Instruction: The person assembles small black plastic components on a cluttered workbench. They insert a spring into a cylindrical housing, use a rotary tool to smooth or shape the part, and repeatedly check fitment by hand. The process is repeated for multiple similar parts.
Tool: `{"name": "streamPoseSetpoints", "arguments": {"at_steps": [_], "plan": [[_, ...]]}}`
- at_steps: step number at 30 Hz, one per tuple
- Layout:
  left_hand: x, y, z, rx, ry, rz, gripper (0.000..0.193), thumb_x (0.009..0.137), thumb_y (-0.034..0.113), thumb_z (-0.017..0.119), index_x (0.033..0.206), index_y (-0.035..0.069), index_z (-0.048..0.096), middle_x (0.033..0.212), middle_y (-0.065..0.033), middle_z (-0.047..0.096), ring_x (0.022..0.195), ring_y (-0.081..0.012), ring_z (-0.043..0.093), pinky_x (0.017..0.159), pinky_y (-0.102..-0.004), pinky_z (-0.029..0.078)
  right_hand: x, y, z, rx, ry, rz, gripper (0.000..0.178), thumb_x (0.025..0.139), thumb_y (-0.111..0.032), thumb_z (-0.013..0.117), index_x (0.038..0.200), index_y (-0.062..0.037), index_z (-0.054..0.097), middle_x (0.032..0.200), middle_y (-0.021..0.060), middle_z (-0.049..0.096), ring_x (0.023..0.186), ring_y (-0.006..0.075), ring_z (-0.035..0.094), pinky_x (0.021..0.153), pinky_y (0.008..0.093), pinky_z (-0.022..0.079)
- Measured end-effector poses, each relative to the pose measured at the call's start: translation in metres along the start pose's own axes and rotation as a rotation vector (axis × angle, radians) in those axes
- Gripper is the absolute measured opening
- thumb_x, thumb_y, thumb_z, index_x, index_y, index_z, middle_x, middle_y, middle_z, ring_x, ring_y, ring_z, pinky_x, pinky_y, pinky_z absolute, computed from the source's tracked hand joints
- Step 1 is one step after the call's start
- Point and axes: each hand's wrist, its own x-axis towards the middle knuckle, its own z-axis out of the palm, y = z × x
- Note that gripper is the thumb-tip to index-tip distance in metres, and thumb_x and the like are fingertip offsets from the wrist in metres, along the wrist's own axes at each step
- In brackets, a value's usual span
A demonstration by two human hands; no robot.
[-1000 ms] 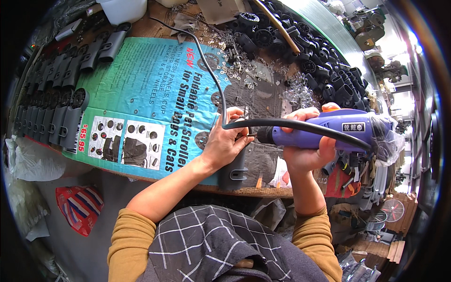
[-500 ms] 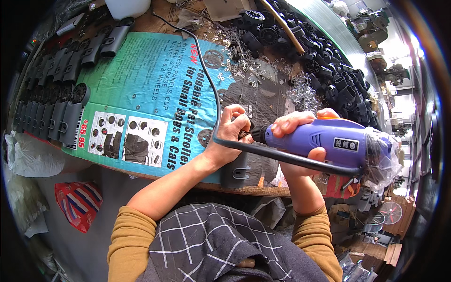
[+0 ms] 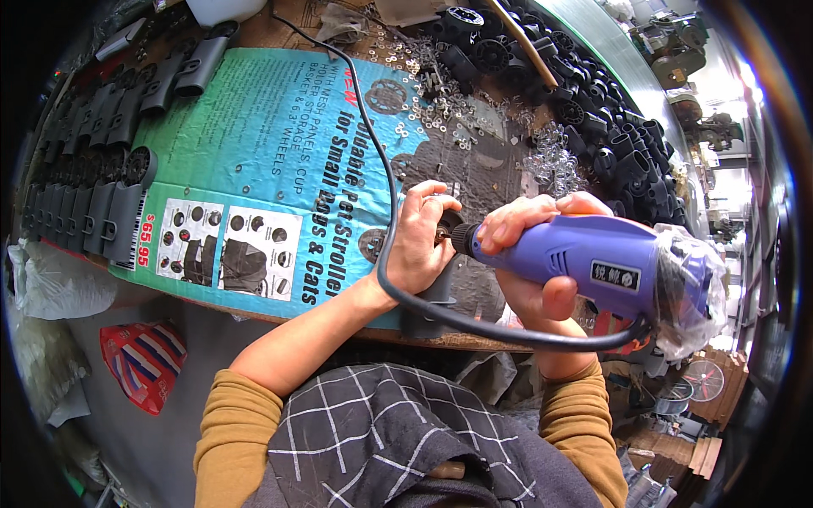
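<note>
My right hand (image 3: 523,222) is wrapped round a purple electric screwdriver (image 3: 576,258), held nearly level with clear plastic over its rear end. The black nose of the tool points left, close to the fingers of my left hand (image 3: 417,245). That hand is closed round the round upper end of a black plastic part (image 3: 428,322) at the table's near edge; the part's lower body shows below my wrist. A small metallic piece shows by my left fingertips, too small to name. The black power cord (image 3: 391,199) loops from the tool over my left wrist.
Rows of similar black plastic parts (image 3: 102,212) lie at the left on a printed blue-green sheet (image 3: 254,182). Beyond my hands are scattered white washers (image 3: 402,129), a heap of small metal pieces (image 3: 555,161) and a pile of black parts (image 3: 584,102). A wooden stick (image 3: 525,46) crosses the pile.
The screwdriver's rear end has swung down and slightly right, and its nose has drawn a little away from my left fingers. My left fingers have loosened slightly. The cord hangs lower.
</note>
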Motion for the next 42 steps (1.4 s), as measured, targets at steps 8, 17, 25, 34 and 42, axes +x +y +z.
{"name": "streamPoseSetpoints", "arguments": {"at_steps": [8, 17, 25, 34, 42], "plan": [[0.001, 0.0, 0.0, 0.007, 0.003, -0.002, 0.039, 0.072, 0.001, 0.065, 0.111, 0.001, 0.059, 0.124, -0.0231, 0.048, 0.114, -0.0392, 0.051, 0.098, -0.0441, 0.043, 0.01, 0.014, -0.014, -0.072, -0.187, -0.042, 0.083, 0.075, -0.07, 0.068, 0.121, -0.0072, 0.039, 0.078, 0.0116, 0.057, 0.069, 0.0241, 0.059, 0.067, 0.0387, 0.053], [0.0, -0.001, -0.004, 0.0, -0.046, 0.004, 0.039, 0.077, 0.012, 0.074, 0.113, 0.006, 0.058, 0.121, -0.0203, 0.05, 0.114, -0.0366, 0.051, 0.097, -0.0413, 0.044, 0.053, 0.01, -0.01, 0.002, 0.06, -0.249, 0.061, 0.085, -0.044, 0.072, 0.115, 0.0, 0.043, 0.072, 0.0083, 0.064, 0.065, 0.0148, 0.064, 0.059, 0.0277, 0.051], [0.002, 0.002, -0.007, 0.059, -0.092, -0.048, 0.032, 0.083, 0.013, 0.067, 0.113, 0.004, 0.058, 0.122, -0.0207, 0.05, 0.112, -0.0396, 0.053, 0.096, -0.0432, 0.045, 0.093, 0.098, -0.028, -1.272, -0.146, 0.132, 0.051, 0.073, -0.022, 0.08, 0.114, -0.006, 0.054, 0.098, 0.0207, 0.067, 0.091, 0.0395, 0.066, 0.08, 0.0469, 0.053], [0.04, 0.034, -0.024, 0.06, 0.278, 0.193, 0.021, 0.084, 0.001, 0.061, 0.105, 0.003, 0.058, 0.111, -0.0162, 0.053, 0.11, -0.0341, 0.049, 0.099, -0.0435, 0.037, 0.035, 0.066, -0.037, -0.661, -0.05, 0.124, 0.052, 0.082, -0.028, 0.076, 0.121, 0.0001, 0.055, 0.103, 0.0149, 0.064, 0.09, 0.0226, 0.063, 0.085, 0.0347, 0.05], [0.101, 0.044, -0.03, -0.032, 0.164, 0.139, 0.053, 0.091, 0.045, 0.064, 0.126, 0.006, 0.051, 0.136, -0.0178, 0.036, 0.125, -0.0311, 0.038, 0.098, -0.042, 0.042, 0.046, 0.04, -0.155, 0.039, 0.432, 0.404, 0.022, 0.089, -0.027, 0.068, 0.098, -0.0077, 0.063, 0.086, 0.0032, 0.062, 0.073, 0.0148, 0.061, 0.066, 0.0318, 0.053]]}}
